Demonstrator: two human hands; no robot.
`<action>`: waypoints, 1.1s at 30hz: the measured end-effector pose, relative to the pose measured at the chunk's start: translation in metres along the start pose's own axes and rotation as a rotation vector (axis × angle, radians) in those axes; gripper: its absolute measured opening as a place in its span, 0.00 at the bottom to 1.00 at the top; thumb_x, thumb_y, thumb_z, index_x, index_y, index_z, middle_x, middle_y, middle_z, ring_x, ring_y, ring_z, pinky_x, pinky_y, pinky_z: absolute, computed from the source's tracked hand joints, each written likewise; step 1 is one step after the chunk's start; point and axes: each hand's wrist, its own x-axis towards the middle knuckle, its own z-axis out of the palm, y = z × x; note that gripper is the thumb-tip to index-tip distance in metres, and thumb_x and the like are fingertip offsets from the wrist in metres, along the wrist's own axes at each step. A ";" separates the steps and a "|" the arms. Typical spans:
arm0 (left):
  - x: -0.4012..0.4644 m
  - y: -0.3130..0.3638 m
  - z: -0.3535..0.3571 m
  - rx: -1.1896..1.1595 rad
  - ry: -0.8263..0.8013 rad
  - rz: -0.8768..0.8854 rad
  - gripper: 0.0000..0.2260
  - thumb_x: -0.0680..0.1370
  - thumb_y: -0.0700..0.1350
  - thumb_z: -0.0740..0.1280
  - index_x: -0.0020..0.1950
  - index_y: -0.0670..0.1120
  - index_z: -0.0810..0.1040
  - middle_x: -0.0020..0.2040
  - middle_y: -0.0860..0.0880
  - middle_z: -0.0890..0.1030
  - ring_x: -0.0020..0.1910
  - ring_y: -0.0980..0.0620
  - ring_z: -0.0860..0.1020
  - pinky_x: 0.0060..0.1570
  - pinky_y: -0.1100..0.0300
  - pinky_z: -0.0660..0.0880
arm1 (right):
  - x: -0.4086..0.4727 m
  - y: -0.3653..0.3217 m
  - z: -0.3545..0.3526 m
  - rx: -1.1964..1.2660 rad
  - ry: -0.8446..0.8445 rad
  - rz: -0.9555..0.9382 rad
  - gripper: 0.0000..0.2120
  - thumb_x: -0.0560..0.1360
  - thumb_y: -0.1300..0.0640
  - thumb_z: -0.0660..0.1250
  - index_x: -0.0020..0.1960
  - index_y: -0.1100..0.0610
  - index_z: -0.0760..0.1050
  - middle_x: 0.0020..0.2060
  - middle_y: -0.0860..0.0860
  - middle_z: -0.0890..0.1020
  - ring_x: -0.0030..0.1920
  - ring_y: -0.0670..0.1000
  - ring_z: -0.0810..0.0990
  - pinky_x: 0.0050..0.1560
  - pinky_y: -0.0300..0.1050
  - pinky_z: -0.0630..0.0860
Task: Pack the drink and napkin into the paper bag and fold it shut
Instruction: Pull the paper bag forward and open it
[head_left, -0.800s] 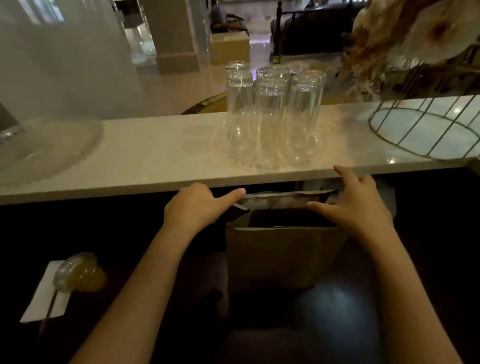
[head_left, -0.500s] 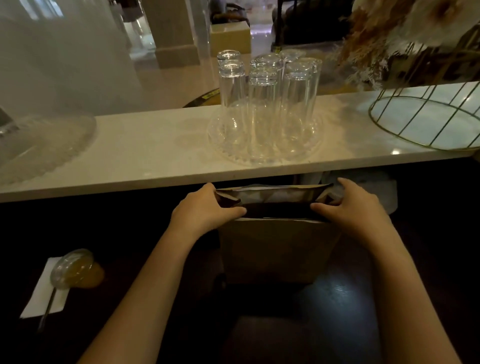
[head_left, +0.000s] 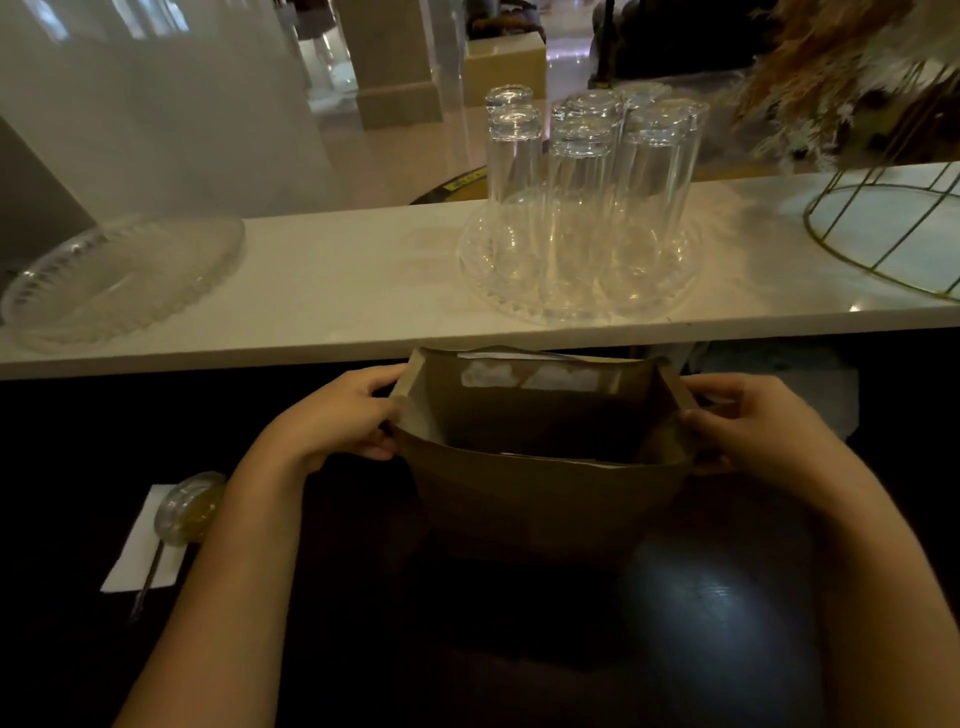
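Gripping the paper bag (head_left: 540, 499) side edges, both hands hold its mouth open

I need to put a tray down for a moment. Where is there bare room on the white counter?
Bare counter lies between the empty glass platter and the dish of upturned glasses. The wire basket crowds the right end.

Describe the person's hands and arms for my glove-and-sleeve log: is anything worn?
Nothing is worn that shows. The left hand and right hand are bare, without gloves, and no rings, watch or bracelets are visible in the dim light. Both forearms are uncovered to the frame's bottom edge; no sleeve shows.
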 end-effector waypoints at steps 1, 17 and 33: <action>-0.003 -0.006 -0.007 0.000 0.008 -0.008 0.22 0.77 0.39 0.59 0.58 0.67 0.70 0.44 0.50 0.82 0.33 0.56 0.81 0.37 0.60 0.79 | 0.001 -0.003 0.007 0.005 -0.032 -0.012 0.18 0.74 0.63 0.64 0.41 0.38 0.76 0.34 0.48 0.85 0.34 0.45 0.84 0.28 0.36 0.79; -0.051 -0.112 -0.116 -0.034 0.216 -0.052 0.23 0.76 0.36 0.59 0.53 0.68 0.73 0.37 0.49 0.85 0.32 0.52 0.81 0.32 0.61 0.78 | 0.023 -0.072 0.145 0.041 -0.184 -0.090 0.14 0.74 0.63 0.64 0.55 0.48 0.77 0.39 0.53 0.84 0.36 0.46 0.84 0.30 0.36 0.79; -0.058 -0.178 -0.171 -0.086 0.112 0.041 0.21 0.76 0.42 0.60 0.66 0.61 0.68 0.31 0.54 0.84 0.31 0.58 0.82 0.28 0.66 0.74 | 0.003 -0.110 0.214 0.030 -0.099 -0.090 0.17 0.74 0.62 0.65 0.45 0.39 0.78 0.32 0.51 0.85 0.33 0.48 0.84 0.27 0.37 0.78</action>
